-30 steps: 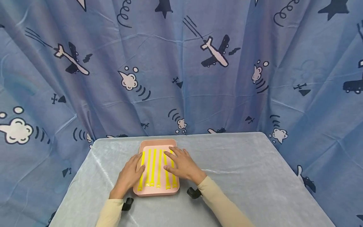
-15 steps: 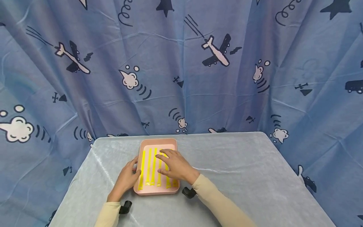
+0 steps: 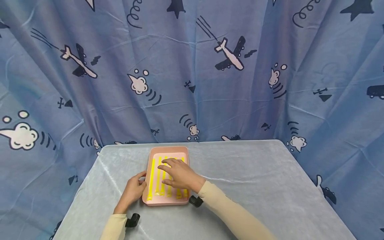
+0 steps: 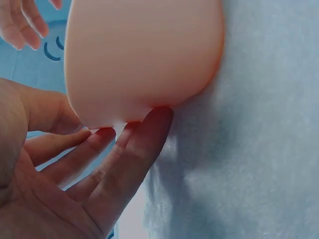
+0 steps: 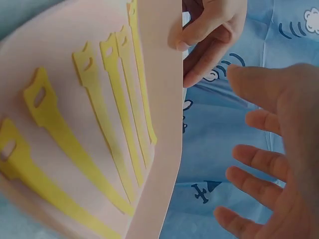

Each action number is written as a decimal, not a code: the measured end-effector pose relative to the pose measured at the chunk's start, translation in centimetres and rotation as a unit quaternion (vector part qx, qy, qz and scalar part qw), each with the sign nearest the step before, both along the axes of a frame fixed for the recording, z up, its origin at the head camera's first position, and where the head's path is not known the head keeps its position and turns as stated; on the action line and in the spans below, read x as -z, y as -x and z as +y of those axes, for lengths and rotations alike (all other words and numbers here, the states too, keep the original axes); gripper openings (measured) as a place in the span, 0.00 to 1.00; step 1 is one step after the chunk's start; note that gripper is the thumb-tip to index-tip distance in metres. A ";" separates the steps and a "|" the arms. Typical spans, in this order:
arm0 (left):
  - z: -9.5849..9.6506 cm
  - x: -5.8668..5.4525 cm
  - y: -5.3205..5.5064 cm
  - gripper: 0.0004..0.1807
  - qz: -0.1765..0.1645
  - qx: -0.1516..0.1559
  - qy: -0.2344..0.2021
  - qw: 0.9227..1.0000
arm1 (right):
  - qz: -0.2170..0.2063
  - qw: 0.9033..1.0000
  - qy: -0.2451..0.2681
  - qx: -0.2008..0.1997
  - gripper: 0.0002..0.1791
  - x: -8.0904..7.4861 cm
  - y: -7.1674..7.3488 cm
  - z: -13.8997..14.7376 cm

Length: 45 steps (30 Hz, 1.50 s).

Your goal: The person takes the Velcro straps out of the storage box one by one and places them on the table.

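Observation:
A shallow pink tray (image 3: 165, 201) lies on the table, and several flat yellow strips (image 3: 151, 181) run lengthwise in it. Up close in the right wrist view, each yellow strip (image 5: 70, 149) is long and narrow with a wider, slotted, saw-handle-like end. My left hand (image 3: 132, 190) holds the tray's left side, thumb at the rim and fingertips against the outer wall, as the tray (image 4: 144, 55) in the left wrist view shows. Over the tray's middle, my right hand (image 3: 180, 175) hovers with fingers spread and nothing held; it covers parts of several strips.
A grey cloth covers the table (image 3: 240, 186), its far edge just behind the tray. Beyond hangs a blue curtain (image 3: 192, 73) printed with planes and stars. A black wrist device (image 3: 133, 220) sits by the left wrist, another wrist device (image 3: 196, 201) by the right.
My right hand has moved left from the tray's right side to above its middle. The left hand has drawn back from over the strips to the tray's left side.

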State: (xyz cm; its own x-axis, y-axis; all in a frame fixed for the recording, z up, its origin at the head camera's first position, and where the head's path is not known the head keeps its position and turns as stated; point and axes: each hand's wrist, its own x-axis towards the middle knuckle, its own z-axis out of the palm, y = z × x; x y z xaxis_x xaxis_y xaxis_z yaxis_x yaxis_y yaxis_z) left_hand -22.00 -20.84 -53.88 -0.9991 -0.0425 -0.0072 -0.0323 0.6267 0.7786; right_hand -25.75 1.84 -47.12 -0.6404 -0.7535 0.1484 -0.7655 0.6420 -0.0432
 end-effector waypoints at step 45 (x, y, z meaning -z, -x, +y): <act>-1.5 0.6 -0.1 0.30 -0.085 0.023 -0.165 0.982 | -0.050 0.984 -0.165 -0.043 0.25 2.6 4.1 -7.0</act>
State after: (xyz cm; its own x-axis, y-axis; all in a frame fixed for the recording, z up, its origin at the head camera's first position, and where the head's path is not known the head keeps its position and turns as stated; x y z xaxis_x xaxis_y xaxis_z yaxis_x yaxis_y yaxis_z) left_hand -21.91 -22.34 -54.52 -0.9832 0.0346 -0.1795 -0.1568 0.3446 0.9255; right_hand -29.88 -5.13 -49.70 -0.5704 -0.8027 -0.1743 -0.8206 0.5660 0.0790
